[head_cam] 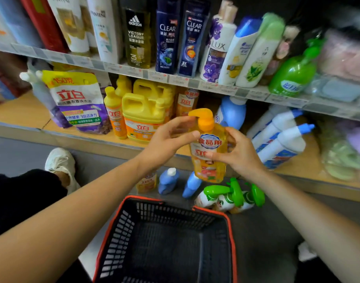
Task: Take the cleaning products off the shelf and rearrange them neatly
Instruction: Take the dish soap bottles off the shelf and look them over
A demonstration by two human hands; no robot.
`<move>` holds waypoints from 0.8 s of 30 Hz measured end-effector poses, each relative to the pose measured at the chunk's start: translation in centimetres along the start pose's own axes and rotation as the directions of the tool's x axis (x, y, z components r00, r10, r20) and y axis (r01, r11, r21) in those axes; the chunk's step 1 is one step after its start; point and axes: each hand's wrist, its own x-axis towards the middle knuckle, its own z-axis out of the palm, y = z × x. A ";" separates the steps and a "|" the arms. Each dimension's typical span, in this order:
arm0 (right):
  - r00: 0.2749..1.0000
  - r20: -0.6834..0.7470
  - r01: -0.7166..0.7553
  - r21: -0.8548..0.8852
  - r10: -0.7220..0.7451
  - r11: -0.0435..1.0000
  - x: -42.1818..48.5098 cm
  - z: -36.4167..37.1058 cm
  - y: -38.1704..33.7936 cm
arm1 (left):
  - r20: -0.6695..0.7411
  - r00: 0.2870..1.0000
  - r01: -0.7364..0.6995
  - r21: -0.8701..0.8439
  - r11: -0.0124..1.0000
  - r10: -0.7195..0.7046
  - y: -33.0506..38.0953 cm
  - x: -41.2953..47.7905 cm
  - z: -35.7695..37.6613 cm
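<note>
Both hands hold an orange pump dish-soap bottle (210, 148) upright in front of the lower shelf (22, 111), above the floor. The left hand (167, 139) has its thumb on the label's top edge and its fingers curled round the shoulder by the pump. The right hand (241, 155) has its thumb across the label front; its other fingers go behind the bottle, mostly hidden.

A small orange bottle (147, 183) on the floor is half covered by the left wrist. Two blue bottles (169, 180) and green-trigger sprayers (234, 195) lie on the floor betw. the shelf edge and the red-rimmed basket (213, 211), which is cut off at the btm of the view.

On the shelf, L to R: refill pouch (81, 103), yellow jugs (144, 113), then white blue-capped bottles (281, 139) lying tilted. Items at far R are too blurred to name. Bare wood shows left of the pouch and along the front edge at R.
</note>
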 end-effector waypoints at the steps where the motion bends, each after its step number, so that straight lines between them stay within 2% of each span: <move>1: 1.000 -0.001 -0.024 0.086 0.024 0.996 -1.3 -0.4 -0.6 | 0.041 0.999 0.004 -0.060 0.998 -0.001 0.4 -0.3 0.6; 4: 0.999 0.015 -0.054 0.371 0.053 0.927 -5.2 -0.2 -1.4 | 0.099 0.995 0.010 -0.193 0.981 0.009 1.6 -1.1 2.6; 6: 0.996 0.047 -0.089 0.551 0.076 0.830 -7.3 0.9 -1.5 | 0.134 0.991 0.026 -0.274 0.961 0.012 1.7 -1.7 3.9; 8: 0.990 0.086 -0.142 0.650 0.114 0.747 -8.6 1.7 -1.4 | 0.153 0.988 0.024 -0.319 0.947 0.026 1.5 -2.3 4.8; 15: 0.917 0.378 -0.384 0.741 0.131 0.550 -9.1 -0.9 -1.1 | 0.261 0.965 0.132 -0.344 0.930 -0.040 0.7 -2.3 4.4; 19: 0.861 0.491 -0.494 0.748 0.131 0.444 -8.9 -1.9 -0.4 | 0.376 0.926 0.137 -0.377 0.916 0.017 0.7 -2.5 4.9; 21: 0.844 0.524 -0.514 0.734 0.110 0.443 -8.9 -1.9 -0.3 | 0.415 0.908 0.125 -0.403 0.906 0.060 0.8 -2.6 4.9; 24: 0.856 0.495 -0.496 0.707 0.148 0.504 -9.0 -1.8 -0.1 | 0.336 0.938 0.064 -0.401 0.914 0.082 0.7 -2.8 4.7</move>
